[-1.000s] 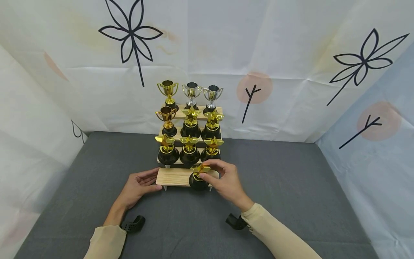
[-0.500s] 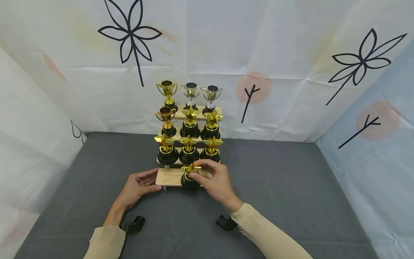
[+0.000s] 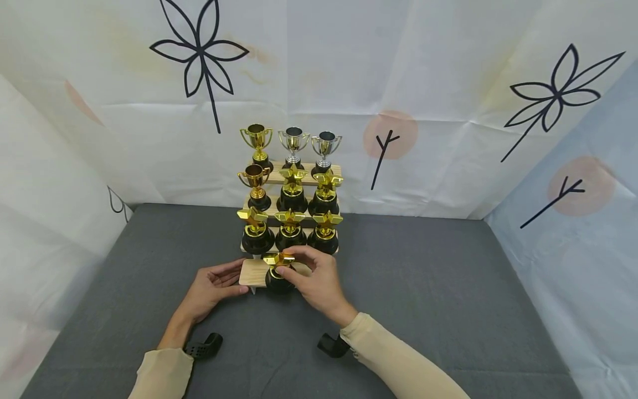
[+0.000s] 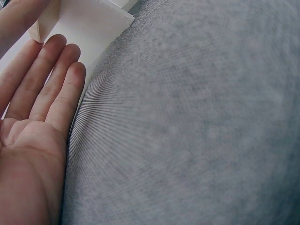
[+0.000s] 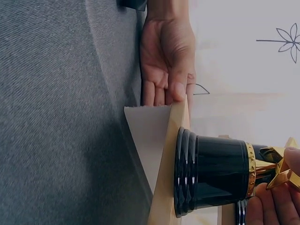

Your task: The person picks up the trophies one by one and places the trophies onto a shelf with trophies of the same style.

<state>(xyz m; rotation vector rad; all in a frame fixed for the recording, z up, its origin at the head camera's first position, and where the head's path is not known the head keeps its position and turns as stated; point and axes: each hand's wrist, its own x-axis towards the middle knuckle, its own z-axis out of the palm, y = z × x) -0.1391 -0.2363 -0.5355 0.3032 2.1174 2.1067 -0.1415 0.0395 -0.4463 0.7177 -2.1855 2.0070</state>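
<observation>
In the head view my right hand pinches the gold star of a star trophy between thumb and fingers. Its black base stands at the bottom step of a tiered wooden display stand; the right wrist view shows the base right against the board. My left hand is at the left end of that step, fingers mostly straight. From the left wrist view, the fingertips of the left hand lie by the board's corner and the white side support.
On the upper steps stand several star trophies, a gold cup, two silver cups and a bronze-coloured cup. Grey cloth covers the table. A white printed curtain hangs close behind the stand.
My right hand has moved left along the bottom step with the star trophy, from near its right end to left of its middle. The left hand has stayed in place.
</observation>
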